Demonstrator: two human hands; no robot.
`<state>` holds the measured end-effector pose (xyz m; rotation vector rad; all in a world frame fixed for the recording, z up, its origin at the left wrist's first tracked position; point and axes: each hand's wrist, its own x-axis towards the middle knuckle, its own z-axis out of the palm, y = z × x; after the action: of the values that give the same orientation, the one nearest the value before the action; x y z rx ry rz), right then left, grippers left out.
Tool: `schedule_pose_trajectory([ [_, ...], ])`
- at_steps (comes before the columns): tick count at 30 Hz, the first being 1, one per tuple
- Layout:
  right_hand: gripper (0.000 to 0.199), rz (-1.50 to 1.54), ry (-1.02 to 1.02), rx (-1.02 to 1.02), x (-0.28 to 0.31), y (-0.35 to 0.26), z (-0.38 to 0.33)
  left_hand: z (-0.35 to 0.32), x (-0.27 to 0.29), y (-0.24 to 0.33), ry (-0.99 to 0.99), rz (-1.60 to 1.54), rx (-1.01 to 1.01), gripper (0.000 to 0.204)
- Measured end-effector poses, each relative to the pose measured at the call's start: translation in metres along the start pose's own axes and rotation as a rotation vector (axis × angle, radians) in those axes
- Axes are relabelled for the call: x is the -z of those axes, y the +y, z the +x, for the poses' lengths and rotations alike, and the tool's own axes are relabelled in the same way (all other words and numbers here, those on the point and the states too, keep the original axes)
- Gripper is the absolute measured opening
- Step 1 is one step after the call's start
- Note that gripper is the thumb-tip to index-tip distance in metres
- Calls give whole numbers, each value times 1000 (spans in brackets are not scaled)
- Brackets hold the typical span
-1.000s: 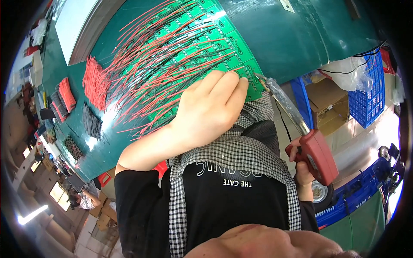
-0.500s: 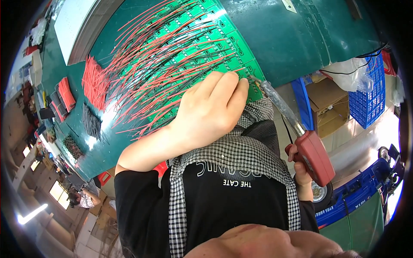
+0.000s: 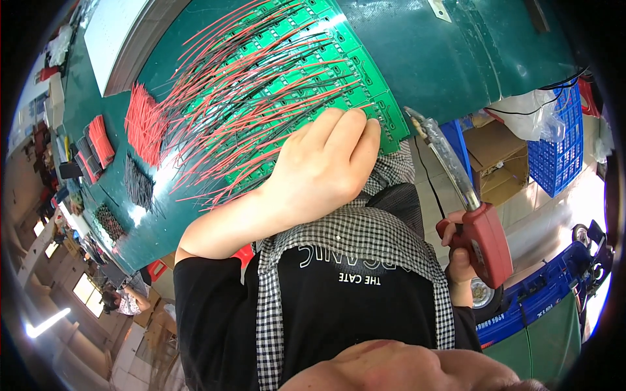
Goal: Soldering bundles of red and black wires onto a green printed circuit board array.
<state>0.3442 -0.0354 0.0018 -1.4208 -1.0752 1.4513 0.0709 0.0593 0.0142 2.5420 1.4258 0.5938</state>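
Note:
A green circuit board panel (image 3: pixel 365 68) lies on the bench, with rows of red and black wires (image 3: pixel 261 98) trailing from it to the left. My left hand (image 3: pixel 326 153) rests over the panel's near right part, fingers curled together. Its fingertips are turned down, so what they pinch is hidden. My right hand (image 3: pixel 460 257) is wrapped around the handle of a red soldering gun (image 3: pixel 488 244). The gun's long metal barrel slants up to the left, and its tip sits just off the panel's right edge, apart from the left fingers.
On the green bench (image 3: pixel 443 72) at left lie a bundle of red wires (image 3: pixel 142 124) and a bundle of black wires (image 3: pixel 138 184). A white-topped stack (image 3: pixel 117 39) stands far left. Beyond the bench at right are a cardboard box (image 3: pixel 499 153) and a blue crate (image 3: pixel 554 146).
The soldering gun's tip has moved right, away from the board by my left fingertips. The right hand shifted slightly with it. My left hand has stayed nearly still.

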Motion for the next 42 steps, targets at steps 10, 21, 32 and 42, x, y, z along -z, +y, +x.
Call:
schedule_pose_trajectory([
  [10, 79, 21, 99, 96, -10, 9, -11, 0, 4, -2, -31, -46, 33, 30],
  [21, 73, -192, -283, 155, 4, 32, -17, -88, 44, -27, 274, 98, 20, 29],
  [32, 75, -691, -451, 589, -2, 12, -2, -133, 37, -18, 342, 195, 118, 27],
  [42, 69, -548, -368, 172, 5, 28, -15, -112, 23, -10, 348, 142, 109, 27],
])
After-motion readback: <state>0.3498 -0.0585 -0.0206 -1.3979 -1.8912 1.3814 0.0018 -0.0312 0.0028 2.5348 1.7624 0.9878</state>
